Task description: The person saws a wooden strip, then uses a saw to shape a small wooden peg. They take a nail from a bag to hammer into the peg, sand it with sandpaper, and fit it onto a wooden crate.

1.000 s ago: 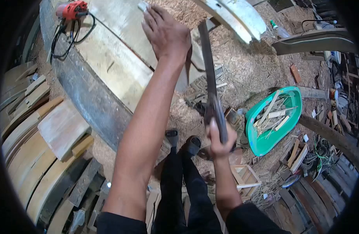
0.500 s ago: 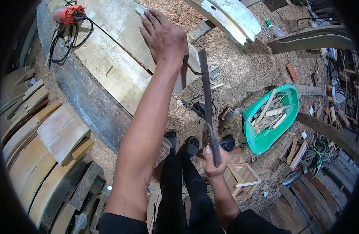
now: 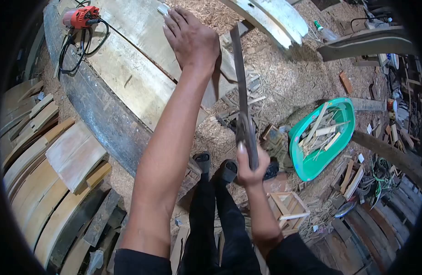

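Note:
My left hand (image 3: 195, 43) lies palm down with its fingers stretched out over a pale piece of wood (image 3: 227, 68) on the plank-topped bench (image 3: 133, 75). One end of the wood shows past my fingertips, the other by my wrist; my thumb is hidden. In my right hand (image 3: 252, 166) is a handsaw (image 3: 240, 78), gripped by its handle. Seen almost edge-on, its long dark blade points away from me, just right of the wood's end.
A red power tool (image 3: 81, 17) with a black cord sits on the bench's far left. Curved timbers (image 3: 41, 183) are stacked at left. To the right stand a green tub (image 3: 307, 176) of wood offcuts and a small wooden frame (image 3: 289, 211). Shavings cover the floor.
My right hand and the handsaw have moved forward, away from my body, and the blade's tip reaches farther up the view. My left hand stays on the wood.

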Demonstrator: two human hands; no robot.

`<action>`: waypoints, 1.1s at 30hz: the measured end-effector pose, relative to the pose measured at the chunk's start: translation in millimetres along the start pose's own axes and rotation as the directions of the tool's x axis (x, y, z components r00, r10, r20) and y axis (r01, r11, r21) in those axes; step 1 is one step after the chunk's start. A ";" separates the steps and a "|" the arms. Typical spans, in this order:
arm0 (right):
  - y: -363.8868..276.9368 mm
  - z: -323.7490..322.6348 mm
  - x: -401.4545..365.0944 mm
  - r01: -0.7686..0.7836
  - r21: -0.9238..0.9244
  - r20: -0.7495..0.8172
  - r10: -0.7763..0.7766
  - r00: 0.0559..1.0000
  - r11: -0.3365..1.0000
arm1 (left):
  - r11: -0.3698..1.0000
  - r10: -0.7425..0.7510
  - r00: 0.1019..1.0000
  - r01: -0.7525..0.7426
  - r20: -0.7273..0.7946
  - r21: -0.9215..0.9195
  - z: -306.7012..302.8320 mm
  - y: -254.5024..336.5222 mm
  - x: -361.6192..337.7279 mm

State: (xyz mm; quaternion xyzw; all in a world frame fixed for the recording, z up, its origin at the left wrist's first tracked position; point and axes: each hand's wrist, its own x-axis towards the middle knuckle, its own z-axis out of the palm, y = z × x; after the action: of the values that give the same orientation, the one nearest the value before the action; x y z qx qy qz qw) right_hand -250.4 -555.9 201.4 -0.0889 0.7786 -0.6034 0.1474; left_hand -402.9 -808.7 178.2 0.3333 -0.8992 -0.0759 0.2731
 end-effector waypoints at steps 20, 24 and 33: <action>-10.8 -15.8 -36.2 0.007 -0.075 -0.016 -0.008 1.000 0.997 | 1.000 -0.022 0.998 0.022 0.052 -0.004 -1.6 4.4 -4.2; 2.0 -16.1 -16.5 -0.093 0.021 -0.017 0.093 0.995 0.995 | 1.000 -0.020 1.000 0.021 0.021 -0.001 2.1 1.8 -0.4; -6.8 -13.3 -14.3 -0.075 0.004 0.007 0.075 0.997 0.997 | 0.999 -0.020 1.000 0.020 0.006 -0.030 1.5 1.7 -1.2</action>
State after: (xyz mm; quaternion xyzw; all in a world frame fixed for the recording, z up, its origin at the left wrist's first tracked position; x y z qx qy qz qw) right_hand -241.7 -541.0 212.8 -0.0613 0.7797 -0.5988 0.1727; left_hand -403.9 -806.8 177.0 0.3381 -0.8954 -0.0930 0.2746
